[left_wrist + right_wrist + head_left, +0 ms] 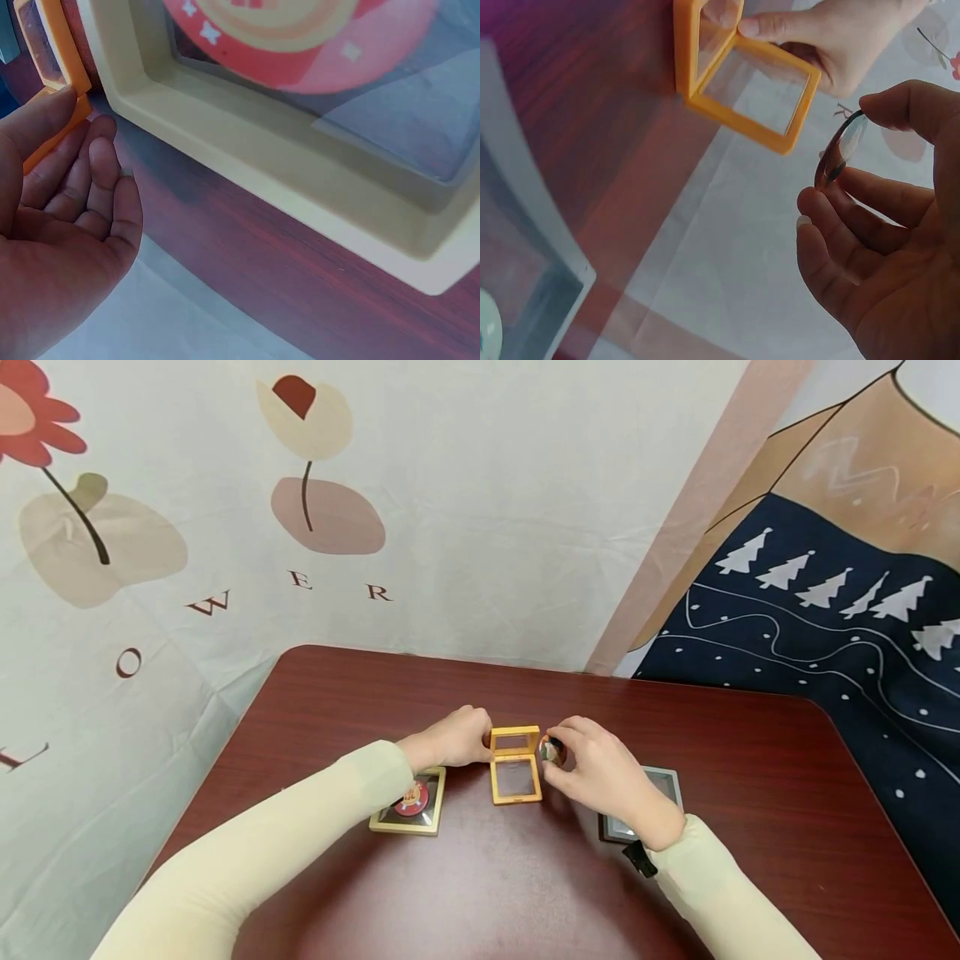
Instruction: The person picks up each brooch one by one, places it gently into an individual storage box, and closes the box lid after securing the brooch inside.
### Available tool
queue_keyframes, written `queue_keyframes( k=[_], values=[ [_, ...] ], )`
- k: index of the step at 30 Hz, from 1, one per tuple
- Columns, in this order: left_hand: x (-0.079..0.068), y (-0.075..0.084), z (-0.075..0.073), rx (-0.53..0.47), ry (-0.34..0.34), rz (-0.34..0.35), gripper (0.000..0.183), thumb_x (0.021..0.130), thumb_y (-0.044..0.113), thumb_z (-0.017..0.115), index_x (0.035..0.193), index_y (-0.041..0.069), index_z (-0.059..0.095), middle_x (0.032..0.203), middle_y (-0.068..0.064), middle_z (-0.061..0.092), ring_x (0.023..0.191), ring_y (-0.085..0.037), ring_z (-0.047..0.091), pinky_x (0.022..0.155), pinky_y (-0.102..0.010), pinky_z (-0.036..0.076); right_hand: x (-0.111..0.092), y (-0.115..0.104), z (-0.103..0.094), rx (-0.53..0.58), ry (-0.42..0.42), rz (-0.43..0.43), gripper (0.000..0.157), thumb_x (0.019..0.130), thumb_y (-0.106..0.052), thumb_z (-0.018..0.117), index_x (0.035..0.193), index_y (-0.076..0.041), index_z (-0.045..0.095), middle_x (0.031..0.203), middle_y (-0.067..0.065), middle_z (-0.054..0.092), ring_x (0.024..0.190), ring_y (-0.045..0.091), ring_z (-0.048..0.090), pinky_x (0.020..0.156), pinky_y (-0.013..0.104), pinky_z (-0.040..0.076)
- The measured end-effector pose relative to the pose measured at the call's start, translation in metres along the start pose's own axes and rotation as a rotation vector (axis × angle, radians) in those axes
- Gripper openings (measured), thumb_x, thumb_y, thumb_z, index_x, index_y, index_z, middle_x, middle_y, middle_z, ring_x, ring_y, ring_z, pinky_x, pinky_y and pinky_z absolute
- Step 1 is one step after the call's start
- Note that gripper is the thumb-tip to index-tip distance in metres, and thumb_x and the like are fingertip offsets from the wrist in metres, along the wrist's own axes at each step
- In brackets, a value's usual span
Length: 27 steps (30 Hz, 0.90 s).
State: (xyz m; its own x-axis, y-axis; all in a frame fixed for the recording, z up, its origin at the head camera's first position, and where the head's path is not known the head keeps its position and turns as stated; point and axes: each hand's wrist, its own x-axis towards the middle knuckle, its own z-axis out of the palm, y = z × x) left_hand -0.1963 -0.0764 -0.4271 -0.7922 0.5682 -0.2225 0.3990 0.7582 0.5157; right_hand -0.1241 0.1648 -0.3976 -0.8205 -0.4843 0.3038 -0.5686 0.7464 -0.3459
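Observation:
In the head view, an orange display frame (516, 757) with clear film panes stands unfolded at the middle of the table. My left hand (459, 739) pinches its left side near the hinge; the left wrist view shows the thumb (46, 120) on the orange rim. Both panes have nothing between them. My right hand (600, 770) is just right of the frame and holds a small round glossy badge (844, 148) by its edge between thumb and fingers. Colours show on the badge (551, 749), but its picture cannot be made out.
A cream display frame (405, 830) with a red round badge (412, 799) inside lies under my left forearm. A grey display frame (665, 779) lies partly hidden below my right wrist. The dark red table (480, 893) reaches back to a printed cloth (480, 527).

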Motion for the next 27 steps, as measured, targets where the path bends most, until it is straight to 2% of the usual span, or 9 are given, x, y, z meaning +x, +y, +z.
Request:
queue_keyframes(
  k=[7, 14, 20, 27],
  values=[
    [0.001, 0.003, -0.001, 0.005, -0.020, 0.010, 0.029, 0.091, 0.014, 0.083, 0.066, 0.012, 0.069, 0.055, 0.003, 0.055, 0.052, -0.009, 0.042, 0.054, -0.025, 0.040, 0.000, -0.009, 0.012, 0.005, -0.009, -0.060, 0.018, 0.081, -0.010, 0.080, 0.098, -0.006, 0.074, 0.097, 0.002, 0.066, 0.078, 0.011, 0.054, 0.066, 0.026, 0.049],
    [0.003, 0.005, -0.001, 0.014, -0.054, 0.027, 0.024, 0.092, 0.014, 0.082, 0.071, 0.012, 0.071, 0.060, 0.002, 0.062, 0.053, -0.009, 0.047, 0.055, -0.025, 0.043, -0.002, -0.014, 0.030, -0.004, -0.023, -0.126, 0.021, 0.081, -0.007, 0.081, 0.100, -0.001, 0.075, 0.099, 0.005, 0.069, 0.083, 0.015, 0.059, 0.069, 0.028, 0.052],
    [0.005, 0.007, -0.001, 0.035, -0.060, 0.034, 0.026, 0.092, 0.014, 0.083, 0.070, 0.013, 0.069, 0.060, 0.003, 0.062, 0.054, -0.008, 0.048, 0.056, -0.024, 0.044, -0.004, -0.018, 0.043, -0.016, -0.088, -0.120, 0.017, 0.084, -0.008, 0.081, 0.099, -0.002, 0.075, 0.102, 0.007, 0.069, 0.092, 0.019, 0.062, 0.075, 0.032, 0.055],
    [0.005, 0.008, 0.000, 0.051, -0.060, 0.018, 0.028, 0.092, 0.015, 0.083, 0.069, 0.014, 0.068, 0.062, 0.002, 0.062, 0.057, -0.009, 0.050, 0.058, -0.025, 0.044, -0.004, -0.021, 0.053, -0.040, -0.153, -0.115, 0.012, 0.088, -0.009, 0.079, 0.097, -0.003, 0.074, 0.100, 0.006, 0.068, 0.091, 0.022, 0.062, 0.076, 0.035, 0.055]
  ],
)
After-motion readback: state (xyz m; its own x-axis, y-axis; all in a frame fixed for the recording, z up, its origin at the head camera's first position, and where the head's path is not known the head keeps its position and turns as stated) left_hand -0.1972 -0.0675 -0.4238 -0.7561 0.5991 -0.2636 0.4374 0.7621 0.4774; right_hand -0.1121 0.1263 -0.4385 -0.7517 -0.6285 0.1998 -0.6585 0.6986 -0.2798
